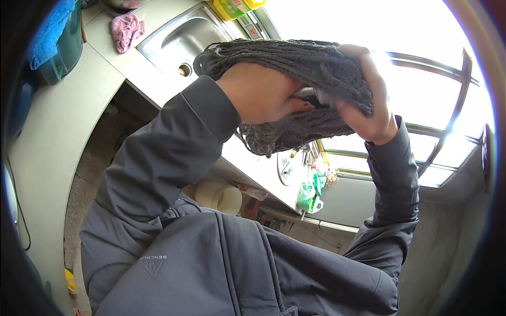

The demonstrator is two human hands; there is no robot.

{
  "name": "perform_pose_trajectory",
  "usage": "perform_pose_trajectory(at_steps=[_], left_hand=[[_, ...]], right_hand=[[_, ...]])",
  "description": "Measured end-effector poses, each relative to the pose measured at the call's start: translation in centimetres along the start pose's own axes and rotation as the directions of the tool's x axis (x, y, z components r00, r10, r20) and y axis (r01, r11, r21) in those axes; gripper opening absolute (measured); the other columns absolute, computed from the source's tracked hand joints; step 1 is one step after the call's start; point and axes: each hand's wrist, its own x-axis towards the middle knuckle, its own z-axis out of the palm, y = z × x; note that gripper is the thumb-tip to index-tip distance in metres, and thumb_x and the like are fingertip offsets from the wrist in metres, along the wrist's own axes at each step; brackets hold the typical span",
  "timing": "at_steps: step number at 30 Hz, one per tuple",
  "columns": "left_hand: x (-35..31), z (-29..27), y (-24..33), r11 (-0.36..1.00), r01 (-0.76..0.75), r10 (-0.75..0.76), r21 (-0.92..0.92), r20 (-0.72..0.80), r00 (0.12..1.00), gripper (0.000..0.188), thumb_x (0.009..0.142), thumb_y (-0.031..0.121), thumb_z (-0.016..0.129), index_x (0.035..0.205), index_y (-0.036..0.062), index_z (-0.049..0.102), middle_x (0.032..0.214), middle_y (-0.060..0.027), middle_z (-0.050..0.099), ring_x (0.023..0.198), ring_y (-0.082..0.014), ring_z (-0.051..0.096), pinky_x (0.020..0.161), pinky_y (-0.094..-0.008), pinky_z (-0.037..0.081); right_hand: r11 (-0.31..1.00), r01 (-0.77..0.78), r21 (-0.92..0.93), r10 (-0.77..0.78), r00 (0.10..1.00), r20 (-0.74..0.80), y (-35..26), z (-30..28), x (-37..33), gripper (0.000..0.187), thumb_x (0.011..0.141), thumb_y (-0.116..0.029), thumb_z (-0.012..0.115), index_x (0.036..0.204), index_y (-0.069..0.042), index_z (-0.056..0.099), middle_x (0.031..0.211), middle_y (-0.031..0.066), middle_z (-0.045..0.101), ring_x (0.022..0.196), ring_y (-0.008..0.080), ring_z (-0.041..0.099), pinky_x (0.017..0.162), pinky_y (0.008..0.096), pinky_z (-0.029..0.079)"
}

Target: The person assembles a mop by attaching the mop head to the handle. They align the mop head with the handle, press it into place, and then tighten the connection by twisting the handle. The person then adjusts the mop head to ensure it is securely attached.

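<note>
Bright daylight is flooding a room through a metal-framed window (421,97) on the right, while a pale, smooth-topped desk (50,137) is curving down the left side. A shiny rectangular steel sink (192,34) with a round drain is sitting in the desk near the top. Beside it, a crumpled dusty-pink cloth (126,32) is lying on the surface, and a yellow plastic bottle with a green label (233,7) is resting just behind the sink.

At upper centre, a person in a dark grey jacket (179,253) is holding up a thick bundle of dark grey yarn strands (287,55), which is partly covering the sink from view. The left hand (263,94) is curling around the bundle's middle, its thumb pointing right and its fingers disappearing among the strands. The right hand (373,113) is clasping the bundle's right end, one digit reaching along the outside and others tucking into the gap. Between the hands, a smooth greyish part (305,94) is showing through the yarn. Loose strands are dangling below.

Farther down, a whitish round bucket (211,195) is standing below the desk, and a green-and-white plastic package (311,195) is sitting near the window.
</note>
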Motion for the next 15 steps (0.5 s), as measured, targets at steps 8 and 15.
perform_pose_trajectory(at_steps=[8, 15], left_hand=[[-0.5, 0.4, 0.9, 0.99, 0.052, -0.043, 0.129, -0.067, 0.997, 0.041, 0.088, 0.03, 0.07, 0.121, 0.0064, 0.063, 0.117, -0.0177, 0.065, 0.109, -0.038, 0.063, 0.093, -0.0472, 0.051], [-1.0, 2.2, 1.9, 0.975, 0.109, -0.072, 0.192, -0.189, 0.979, 0.042, 0.082, 0.025, 0.075, 0.118, 0.0059, 0.063, 0.102, -0.0148, 0.069, 0.096, -0.0353, 0.067, 0.083, -0.0442, 0.054]], right_hand=[[0.965, -0.215, 0.149, 0.224, 0.974, -0.045, -0.7, 0.5, -0.1, 0.042, 0.084, -0.014, 0.062, 0.122, 0.004, 0.053, 0.094, 0.0116, 0.067, 0.087, 0.0157, 0.059, 0.083, 0.0325, 0.051], [0.845, -0.449, 0.289, 0.48, 0.876, -0.043, -2.1, 0.9, -0.3, 0.032, 0.088, -0.016, 0.062, 0.112, 0.005, 0.057, 0.089, 0.0091, 0.065, 0.083, 0.0134, 0.057, 0.079, 0.0295, 0.049]])
